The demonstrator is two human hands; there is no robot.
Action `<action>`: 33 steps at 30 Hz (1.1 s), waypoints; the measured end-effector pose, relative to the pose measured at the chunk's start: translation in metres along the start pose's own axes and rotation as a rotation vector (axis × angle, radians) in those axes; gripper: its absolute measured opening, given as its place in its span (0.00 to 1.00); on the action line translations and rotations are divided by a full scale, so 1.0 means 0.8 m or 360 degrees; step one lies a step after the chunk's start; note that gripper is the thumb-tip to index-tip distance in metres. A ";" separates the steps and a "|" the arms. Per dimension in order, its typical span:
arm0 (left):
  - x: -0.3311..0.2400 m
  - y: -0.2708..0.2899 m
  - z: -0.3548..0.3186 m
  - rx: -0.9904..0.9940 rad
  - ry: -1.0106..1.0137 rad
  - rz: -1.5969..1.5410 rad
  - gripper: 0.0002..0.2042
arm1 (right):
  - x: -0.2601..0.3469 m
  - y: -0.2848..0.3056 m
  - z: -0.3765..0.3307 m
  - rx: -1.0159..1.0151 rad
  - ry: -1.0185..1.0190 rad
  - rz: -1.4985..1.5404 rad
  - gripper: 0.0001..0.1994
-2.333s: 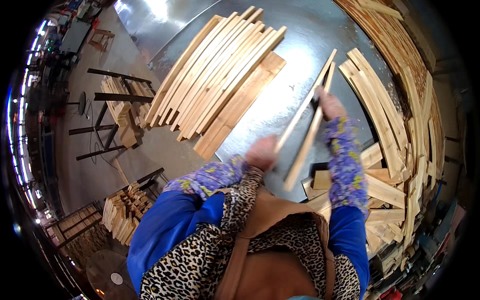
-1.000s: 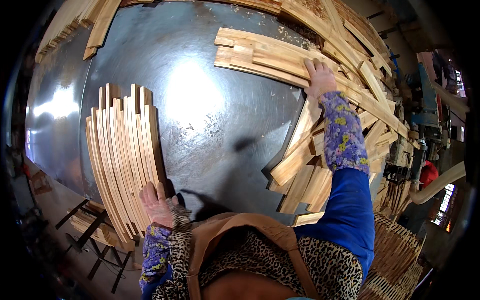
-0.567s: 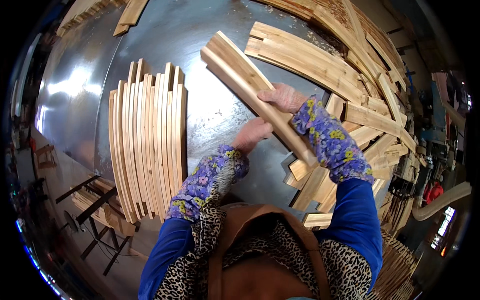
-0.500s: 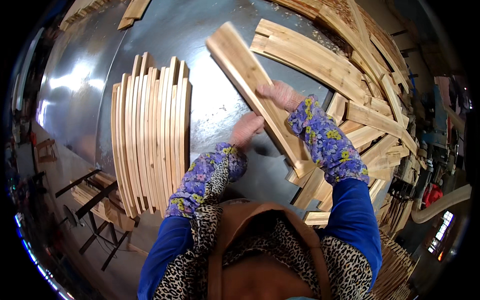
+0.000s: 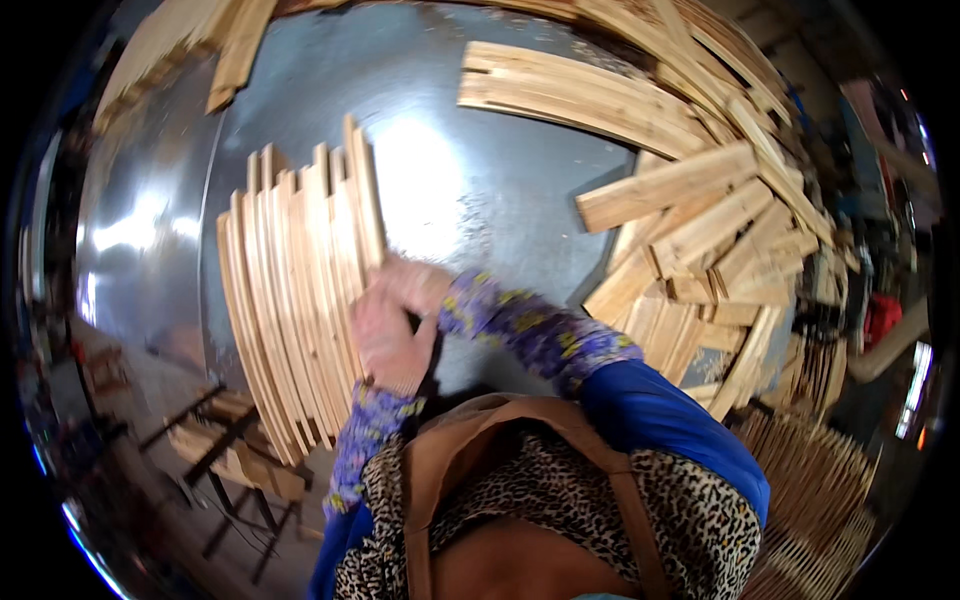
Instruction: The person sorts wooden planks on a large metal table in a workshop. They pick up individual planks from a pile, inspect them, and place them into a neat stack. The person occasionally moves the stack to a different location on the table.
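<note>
A row of pale wooden boards (image 5: 295,290) stands on edge, side by side, on the grey metal tabletop (image 5: 480,200). My right hand (image 5: 412,284) reaches across to the row's right side, its blurred fingers closed on the outermost wooden board (image 5: 364,190). Just nearer to me, my left hand (image 5: 388,338) is against the same board, fingers bent over its edge. The hands nearly touch each other and hide the board's lower part. That board's far end sticks out a little beyond its neighbours.
On the right lies a loose heap of wooden boards (image 5: 700,250), some overlapping. Two long boards (image 5: 580,100) lie flat at the far side. More boards (image 5: 165,45) are stacked at the far left. A rack with wood pieces (image 5: 240,460) stands below the table's left edge.
Both hands have moved left from mid-table to the row. The board they held slanted in the air is now at the row's right edge. The view has shifted somewhat.
</note>
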State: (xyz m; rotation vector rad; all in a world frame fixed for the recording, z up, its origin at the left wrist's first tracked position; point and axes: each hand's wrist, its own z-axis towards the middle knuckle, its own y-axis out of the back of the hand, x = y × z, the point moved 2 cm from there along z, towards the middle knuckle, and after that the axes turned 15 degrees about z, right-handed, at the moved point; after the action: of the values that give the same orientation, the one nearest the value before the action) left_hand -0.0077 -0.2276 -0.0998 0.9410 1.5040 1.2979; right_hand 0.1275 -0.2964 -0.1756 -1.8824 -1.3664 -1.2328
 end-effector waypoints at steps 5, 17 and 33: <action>0.030 -0.008 -0.041 0.0009 -0.0293 0.0261 0.34 | -0.021 0.036 -0.094 -0.0595 -0.0006 0.0023 0.40; -0.165 -0.061 0.122 0.0169 -0.0659 -0.0542 0.34 | -0.134 0.375 -0.260 -0.2509 -0.0202 0.0875 0.39; -0.097 -0.074 0.061 -0.0038 -0.0168 -0.0335 0.30 | -0.112 0.548 -0.215 -0.1088 -0.0712 -0.1493 0.38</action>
State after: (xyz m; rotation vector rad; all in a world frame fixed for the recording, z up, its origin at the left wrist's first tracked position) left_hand 0.0624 -0.2955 -0.1480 0.7998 1.4601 1.0964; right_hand 0.4602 -0.6378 -0.1279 -2.0736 -2.4846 -1.9834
